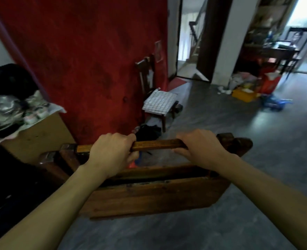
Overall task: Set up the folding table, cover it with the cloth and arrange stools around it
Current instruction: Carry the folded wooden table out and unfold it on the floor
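Both hands are closed over the same wooden crossbar [156,144] of an overturned wooden stool [149,193]. The left hand [111,154] wraps the bar near its left end, fingers curled over the top, and the right hand [201,150] grips it farther right, knuckles up. The stool hangs sideways in front of the person, its flat plank seat facing the camera below the forearms and its dark legs [233,141] pointing away to either side (the picture is blurred, so finer joinery cannot be made out). It is above the grey floor [221,123]; whether its lower edge touches cannot be told.

Behind it stands a large red panel [87,60] upright against the wall. Just right of the panel is a dark wooden chair [146,76] with a folded checked cloth [160,102] lying on its seat. At left, a cardboard box [41,134] carries a heap of bags.
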A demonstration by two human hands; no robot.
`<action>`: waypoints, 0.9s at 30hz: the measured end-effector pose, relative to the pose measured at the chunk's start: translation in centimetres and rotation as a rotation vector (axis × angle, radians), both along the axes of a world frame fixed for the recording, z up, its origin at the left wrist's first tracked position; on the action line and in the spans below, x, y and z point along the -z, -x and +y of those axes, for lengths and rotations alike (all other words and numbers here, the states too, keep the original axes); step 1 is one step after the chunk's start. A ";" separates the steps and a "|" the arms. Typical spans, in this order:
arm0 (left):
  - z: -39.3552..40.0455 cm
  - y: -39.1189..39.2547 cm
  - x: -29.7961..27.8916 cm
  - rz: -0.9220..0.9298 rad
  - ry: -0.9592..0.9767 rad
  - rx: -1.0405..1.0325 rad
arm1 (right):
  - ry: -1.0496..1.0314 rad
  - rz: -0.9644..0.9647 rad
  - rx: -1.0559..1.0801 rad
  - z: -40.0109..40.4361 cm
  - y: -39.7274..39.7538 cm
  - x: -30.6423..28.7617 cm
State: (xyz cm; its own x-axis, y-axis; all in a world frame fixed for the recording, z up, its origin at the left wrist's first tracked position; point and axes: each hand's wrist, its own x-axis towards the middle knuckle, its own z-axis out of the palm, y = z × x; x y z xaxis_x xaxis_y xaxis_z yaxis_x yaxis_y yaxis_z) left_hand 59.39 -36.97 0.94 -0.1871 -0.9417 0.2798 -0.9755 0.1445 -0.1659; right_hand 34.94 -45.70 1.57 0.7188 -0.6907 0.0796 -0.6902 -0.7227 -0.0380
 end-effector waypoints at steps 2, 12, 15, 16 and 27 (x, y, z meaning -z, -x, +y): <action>-3.3 3.6 0.0 0.035 0.003 0.029 | 0.042 -0.014 0.046 -2.1 3.7 0.2; -18.6 15.8 0.1 0.110 -0.087 0.161 | 0.070 0.027 0.225 -13.3 17.2 -0.7; -24.4 17.9 1.7 0.129 -0.117 0.216 | 0.042 0.066 0.277 -17.6 19.4 0.3; -26.2 18.4 2.3 0.133 -0.119 0.233 | 0.041 0.077 0.300 -18.8 19.9 0.6; -40.3 21.7 6.5 0.136 -0.118 0.317 | -0.034 0.064 0.398 -30.4 22.9 4.5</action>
State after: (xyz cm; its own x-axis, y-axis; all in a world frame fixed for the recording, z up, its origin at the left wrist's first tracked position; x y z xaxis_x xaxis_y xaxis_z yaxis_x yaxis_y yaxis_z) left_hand 37.72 -77.32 -5.60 -0.4439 -0.8699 0.2151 -0.8910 0.4541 -0.0022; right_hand 12.07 -76.12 -2.89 0.3977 -0.9174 0.0155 -0.9174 -0.3978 -0.0047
